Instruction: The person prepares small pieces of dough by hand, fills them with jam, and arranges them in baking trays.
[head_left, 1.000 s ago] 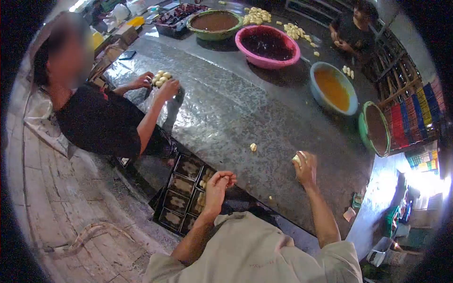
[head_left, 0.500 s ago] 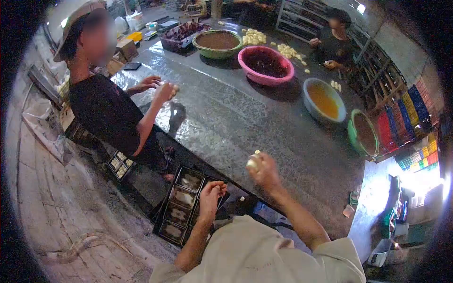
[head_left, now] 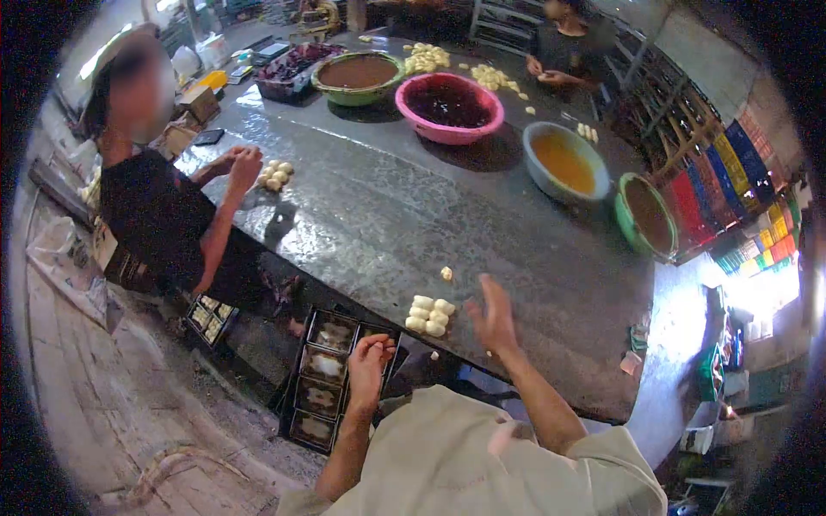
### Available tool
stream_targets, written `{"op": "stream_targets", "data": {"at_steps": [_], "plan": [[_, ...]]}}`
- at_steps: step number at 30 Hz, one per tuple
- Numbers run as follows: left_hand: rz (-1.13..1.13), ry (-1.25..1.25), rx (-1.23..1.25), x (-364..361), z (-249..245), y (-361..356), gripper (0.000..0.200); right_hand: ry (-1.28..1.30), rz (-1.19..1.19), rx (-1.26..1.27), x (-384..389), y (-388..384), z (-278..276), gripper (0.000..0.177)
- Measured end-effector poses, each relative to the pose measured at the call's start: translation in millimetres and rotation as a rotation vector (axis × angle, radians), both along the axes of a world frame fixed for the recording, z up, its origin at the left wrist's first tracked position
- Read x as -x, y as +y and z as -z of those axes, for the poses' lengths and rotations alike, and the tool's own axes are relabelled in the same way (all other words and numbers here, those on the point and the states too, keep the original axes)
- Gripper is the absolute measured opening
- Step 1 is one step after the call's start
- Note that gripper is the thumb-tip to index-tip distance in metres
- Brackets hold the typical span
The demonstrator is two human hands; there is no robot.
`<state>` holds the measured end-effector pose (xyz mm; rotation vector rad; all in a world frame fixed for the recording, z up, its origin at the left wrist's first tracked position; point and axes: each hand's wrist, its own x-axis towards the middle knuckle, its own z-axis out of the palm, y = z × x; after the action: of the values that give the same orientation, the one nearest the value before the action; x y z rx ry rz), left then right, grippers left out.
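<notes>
A tight cluster of several pale dough balls (head_left: 428, 316) rests on the dark table near its front edge. My right hand (head_left: 495, 314) is just to the right of them, open, its fingers stretched out and apart from the dough. One small dough piece (head_left: 446, 273) lies alone beyond the cluster. My left hand (head_left: 370, 361) is closed, fingers curled in, above the right side of a dark baking tray (head_left: 317, 387) with several rectangular compartments. Whatever the left fingers hold, if anything, is hidden.
A co-worker (head_left: 159, 206) at the left has hands over more dough balls (head_left: 275, 175). Another person (head_left: 564, 52) stands across the table. Basins, including a pink basin (head_left: 449, 138) and a grey basin (head_left: 538, 176) of orange liquid, line the far side.
My right hand has let go of the dough balls, opened and drawn slightly right. The co-worker's dough balls now lie on the table too. The whole view has shifted a little.
</notes>
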<state>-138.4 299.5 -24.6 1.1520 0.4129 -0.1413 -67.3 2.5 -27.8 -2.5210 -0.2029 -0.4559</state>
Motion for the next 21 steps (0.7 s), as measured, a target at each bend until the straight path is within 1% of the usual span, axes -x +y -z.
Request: {"op": "stream_targets", "data": {"at_steps": [1, 3, 4, 6, 8, 9, 10, 11, 12, 13, 14, 15, 16, 17, 18, 19, 20, 21], "plan": [[0.009, 0.000, -0.013, -1.6, 9.4, -0.5, 0.021, 0.017, 0.128, -0.036, 5.0, -21.5, 8.0, 0.060], [0.027, -0.005, -0.038, -2.0, 28.9, -1.3, 0.022, 0.063, 0.318, 0.029, 25.3, -56.5, 9.5, 0.050], [0.029, -0.007, -0.060, -1.8, 36.5, -0.8, 0.022, 0.062, 0.333, 0.026, 37.9, -74.7, 16.5, 0.050], [0.059, 0.022, -0.091, 1.7, 54.8, 3.8, 0.021, 0.064, 0.285, 0.057, 61.6, -100.7, 35.3, 0.043], [0.216, 0.041, -0.366, 8.7, 104.7, 18.4, 0.021, 0.062, 0.266, 0.097, 73.0, -92.5, 29.7, 0.041], [0.225, 0.198, -0.270, 13.7, 139.2, 28.5, 0.022, 0.060, 0.257, 0.133, 74.7, -83.9, 26.0, 0.039], [0.190, 0.215, -0.275, 49.6, 197.8, 51.3, 0.022, 0.070, 0.219, 0.126, 72.4, -72.3, 21.4, 0.039], [0.438, -0.046, -0.501, 63.7, 245.7, 64.9, 0.026, 0.101, 0.204, 0.048, 66.3, -58.6, 14.5, 0.039], [0.690, -0.306, -0.721, 53.0, 283.6, 86.7, 0.030, 0.136, 0.189, -0.026, 59.0, -44.4, 10.2, 0.039], [0.626, 0.081, -0.976, 63.4, 249.7, 82.4, 0.040, 0.151, 0.155, -0.027, 51.6, -30.0, 8.3, 0.039], [0.608, 0.106, -0.968, 118.4, 295.3, 93.7, 0.040, 0.182, 0.115, -0.057, 44.6, -16.5, 5.7, 0.039], [0.325, 0.068, -0.566, 144.7, 333.6, 104.6, 0.035, 0.212, 0.082, -0.083, 40.4, -6.7, 4.6, 0.039], [0.040, 0.024, -0.166, 141.1, 363.0, 111.0, 0.031, 0.224, 0.064, -0.073, 38.2, 0.6, 6.7, 0.039], [0.024, 0.035, -0.158, 168.3, 320.2, 113.1, 0.031, 0.189, 0.053, -0.003, 36.2, 7.3, 11.5, 0.039], [0.163, 0.117, -0.535, 172.9, 265.9, 112.9, 0.029, 0.152, 0.040, 0.066, 36.1, 12.7, 17.3, 0.039], [0.311, 0.201, -0.911, 179.5, 184.8, 117.2, 0.029, 0.160, 0.025, 0.075, 37.0, 14.8, 22.7, 0.039], [0.302, 0.213, -0.902, 227.4, 294.1, 127.7, 0.029, 0.107, 0.014, 0.119, 37.5, 14.4, 26.9, 0.038], [0.480, 0.025, -1.178, 283.5, 360.8, 142.8, 0.025, 0.054, 0.006, 0.161, 38.1, 13.3, 30.5, 0.037]]}}
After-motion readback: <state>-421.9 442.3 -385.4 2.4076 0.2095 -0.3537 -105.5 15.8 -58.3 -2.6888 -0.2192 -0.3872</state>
